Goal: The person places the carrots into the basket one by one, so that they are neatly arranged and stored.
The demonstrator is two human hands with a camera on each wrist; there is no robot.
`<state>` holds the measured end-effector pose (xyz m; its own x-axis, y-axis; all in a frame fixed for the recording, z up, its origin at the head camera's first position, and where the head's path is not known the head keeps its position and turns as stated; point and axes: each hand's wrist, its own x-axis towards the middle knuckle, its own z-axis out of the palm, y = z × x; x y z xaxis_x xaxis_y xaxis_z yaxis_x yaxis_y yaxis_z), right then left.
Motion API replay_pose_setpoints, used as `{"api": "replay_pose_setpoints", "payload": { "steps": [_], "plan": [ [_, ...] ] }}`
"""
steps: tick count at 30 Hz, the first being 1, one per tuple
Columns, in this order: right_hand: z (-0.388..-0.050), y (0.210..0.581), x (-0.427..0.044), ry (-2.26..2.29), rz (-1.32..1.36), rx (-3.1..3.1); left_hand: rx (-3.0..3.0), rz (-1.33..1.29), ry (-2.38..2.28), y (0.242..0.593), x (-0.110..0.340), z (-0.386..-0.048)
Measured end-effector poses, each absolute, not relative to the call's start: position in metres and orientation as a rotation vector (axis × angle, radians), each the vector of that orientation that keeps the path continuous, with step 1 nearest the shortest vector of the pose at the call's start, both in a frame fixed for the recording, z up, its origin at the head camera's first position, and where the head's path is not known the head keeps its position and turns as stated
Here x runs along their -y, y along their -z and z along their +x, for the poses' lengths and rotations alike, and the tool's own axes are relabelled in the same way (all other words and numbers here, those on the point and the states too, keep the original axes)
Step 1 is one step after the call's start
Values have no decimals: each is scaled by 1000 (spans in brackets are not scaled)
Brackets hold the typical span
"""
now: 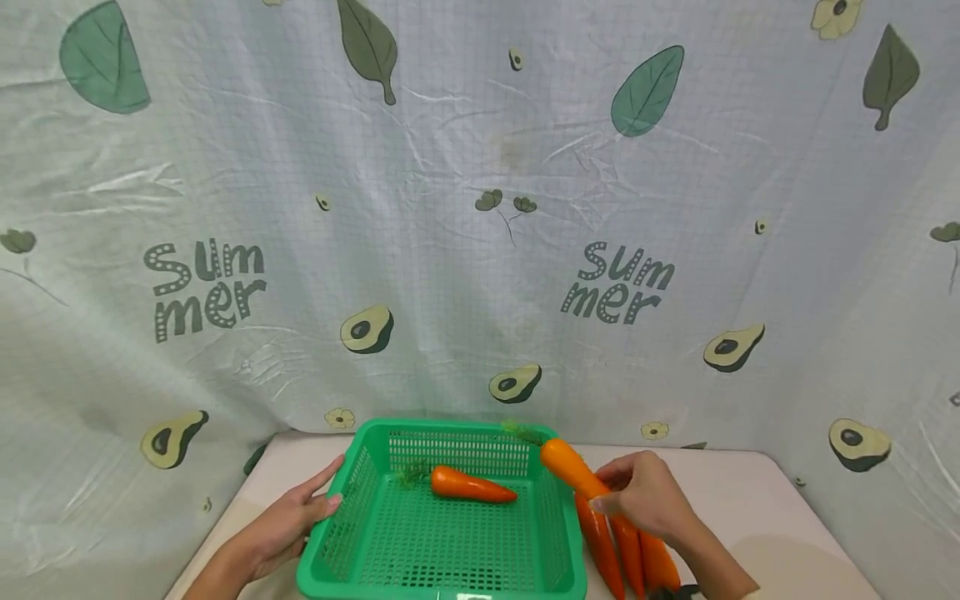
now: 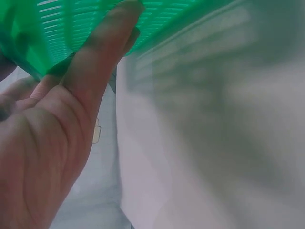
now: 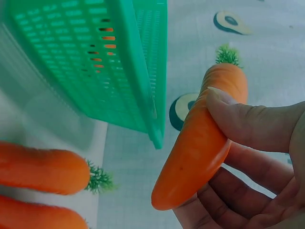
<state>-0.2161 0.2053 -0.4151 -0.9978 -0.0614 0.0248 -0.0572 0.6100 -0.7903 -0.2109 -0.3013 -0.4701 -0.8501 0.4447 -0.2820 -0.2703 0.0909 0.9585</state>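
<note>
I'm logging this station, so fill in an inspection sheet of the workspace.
Surface: pale table, shadowed in places.
Job's things: green basket with one carrot inside; at least three loose carrots right of it; one held carrot.
Clutter: dark item near the right forearm, unidentifiable.
Hands: left hand touches the basket's left side; right hand pinches the held carrot.
Cables: nothing seen.
Surroundings: hanging sheet printed with avocados, leaves, "summer".

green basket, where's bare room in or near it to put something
Free: basket floor in front of its lone carrot; table between right forearm and curtain. Crowded: outside the basket's right wall, with right hand and carrots.
</note>
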Motion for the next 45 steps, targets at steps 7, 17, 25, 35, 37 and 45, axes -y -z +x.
{"api": "replay_pose_setpoints", "payload": {
  "steps": [7,17,25,35,37,45],
  "plan": [
    [-223,412,-190,1398,-264,-2761,-1887,148,-1802,470,304,-212],
    [-232,414,-173,1345,-399,-2777,-1893,122,-1800,469,302,-213],
    [-238,416,-159,1365,-464,-2736,-1891,124,-1801,468,304,-213],
    [-244,414,-145,1326,-548,-2694,-1864,156,-1822,470,304,-211],
    [-245,413,-142,1329,-557,-2673,-1858,153,-1832,471,303,-211],
    [-251,416,-135,1324,-597,-2638,-1850,172,-1846,477,300,-212]
  ]
}}
